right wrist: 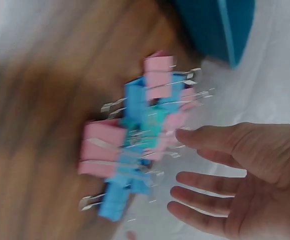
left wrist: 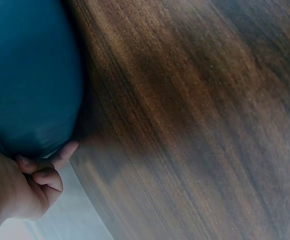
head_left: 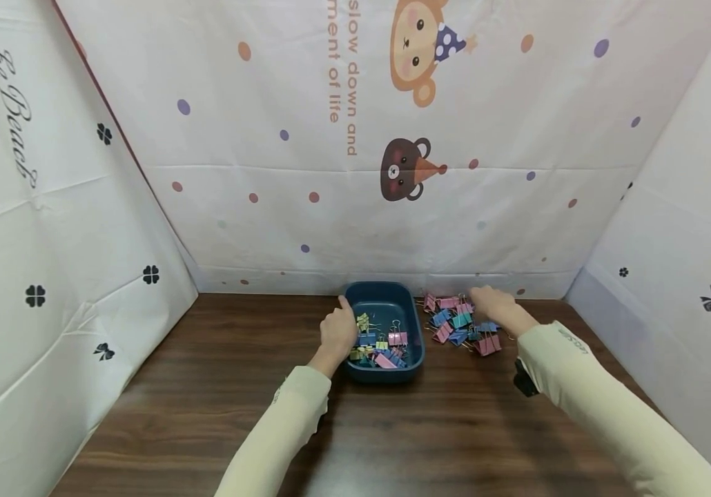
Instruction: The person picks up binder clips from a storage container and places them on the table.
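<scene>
A dark blue plastic bin [head_left: 386,376] stands on the table with several coloured binder clips [head_left: 386,359] inside, mostly along its left and near part. My left hand [head_left: 338,330] grips the bin's left side; in the left wrist view, curled fingers lie against the bin's outer wall, and the thumb's hold cannot be made out. Right of the bin lies a loose pile of pink, blue and teal binder clips [head_left: 460,319]. My right hand [right wrist: 250,177] is spread at the far edge of this pile, thumb near the clips, with nothing between the fingers.
The brown wooden table [head_left: 219,414] runs back to a white printed cloth [head_left: 256,235]. Similar white cloths hang on the left and right sides. The bin and the clip pile stand close to the back cloth.
</scene>
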Tool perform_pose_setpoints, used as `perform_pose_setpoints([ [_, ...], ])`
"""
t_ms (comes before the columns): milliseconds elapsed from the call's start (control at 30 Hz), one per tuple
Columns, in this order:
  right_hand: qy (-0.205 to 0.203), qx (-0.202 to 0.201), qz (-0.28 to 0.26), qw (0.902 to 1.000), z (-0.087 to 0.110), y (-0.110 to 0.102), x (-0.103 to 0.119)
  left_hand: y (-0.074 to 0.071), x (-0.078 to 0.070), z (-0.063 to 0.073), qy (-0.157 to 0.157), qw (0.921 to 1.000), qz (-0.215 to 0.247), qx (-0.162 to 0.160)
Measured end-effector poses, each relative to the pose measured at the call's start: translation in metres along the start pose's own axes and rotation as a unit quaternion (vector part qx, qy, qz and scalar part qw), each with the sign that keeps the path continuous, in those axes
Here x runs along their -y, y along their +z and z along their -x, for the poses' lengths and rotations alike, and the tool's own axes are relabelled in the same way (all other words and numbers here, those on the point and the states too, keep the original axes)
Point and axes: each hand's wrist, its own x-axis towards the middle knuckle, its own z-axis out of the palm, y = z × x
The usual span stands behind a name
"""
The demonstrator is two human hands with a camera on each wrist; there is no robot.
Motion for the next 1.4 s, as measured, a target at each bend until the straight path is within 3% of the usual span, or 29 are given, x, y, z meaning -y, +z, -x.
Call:
perform_pose_setpoints([
  [167, -0.023, -0.035, 0.001, 0.9991, -0.018, -0.019, 0.040, -0.001, 0.001, 0.000, -0.002, 1.0000, 0.007, 0.002],
  [333, -0.076, -0.046, 0.001, 0.9961, -0.040, -0.018, 0.086, 0.003, 0.001, 0.002, 0.002, 1.0000, 0.002, -0.006],
  [533, -0.151, -0.012, 0.007, 0.9884, -0.061, -0.003, 0.129, 0.004, -0.002, 0.006, 0.024, 0.9995, -0.001, -0.021],
  [667, -0.191, 0.040, -0.020, 0.9806, -0.073, 0.013, 0.149, 0.001, -0.006, 0.008, 0.021, 0.9997, -0.005, -0.011],
  [933, -0.180, 0.108, -0.021, 0.9776, -0.078, 0.034, 0.166, -0.001, -0.010, 0.013, 0.019, 0.9997, -0.003, -0.012],
  [1200, -0.195, 0.093, -0.015, 0.9761, -0.083, 0.036, 0.172, -0.002, -0.006, 0.005, 0.003, 0.9999, -0.002, -0.016],
  [1400, -0.168, 0.095, -0.006, 0.9811, -0.091, 0.036, 0.175, -0.002, 0.001, 0.000, -0.008, 0.9999, 0.000, -0.012],
])
